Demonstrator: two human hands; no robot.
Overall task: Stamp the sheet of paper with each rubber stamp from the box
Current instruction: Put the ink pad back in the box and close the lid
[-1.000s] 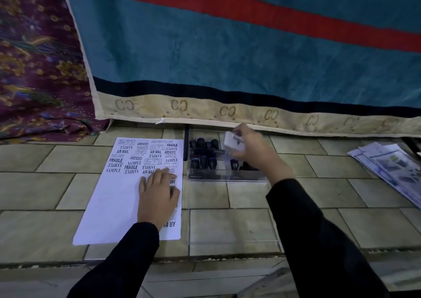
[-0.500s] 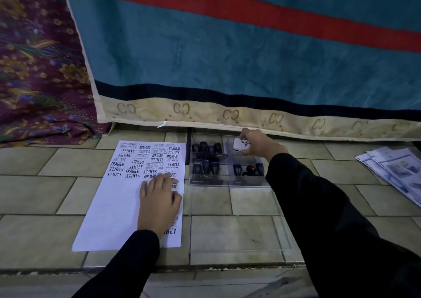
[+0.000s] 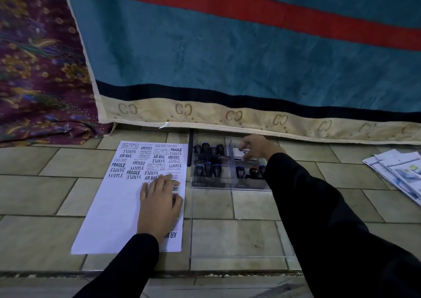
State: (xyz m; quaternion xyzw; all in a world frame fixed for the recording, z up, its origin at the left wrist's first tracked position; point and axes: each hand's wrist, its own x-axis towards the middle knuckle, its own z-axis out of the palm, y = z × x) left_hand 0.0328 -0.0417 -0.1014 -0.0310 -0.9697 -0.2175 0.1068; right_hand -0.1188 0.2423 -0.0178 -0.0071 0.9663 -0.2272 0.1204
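Observation:
A white sheet of paper [image 3: 109,208] lies on the tiled floor, its top half covered with black stamp prints. My left hand [image 3: 160,203] rests flat on its right side, fingers spread. To the right stands a clear plastic box [image 3: 227,183] holding several black rubber stamps [image 3: 208,158]. My right hand [image 3: 257,148] is inside the box's back right compartment, fingers closed around a small white ink pad case [image 3: 243,153] that sits low in the box.
The box's clear lid [image 3: 237,238] lies open flat on the floor in front of it. A teal, red-striped blanket [image 3: 227,58] hangs just behind the box. Patterned purple cloth [image 3: 38,69] is at the left. Printed papers [image 3: 396,172] lie at the far right.
My right hand carried the white ink pad case from above the box down into its back right compartment. My left hand stayed pressed on the paper.

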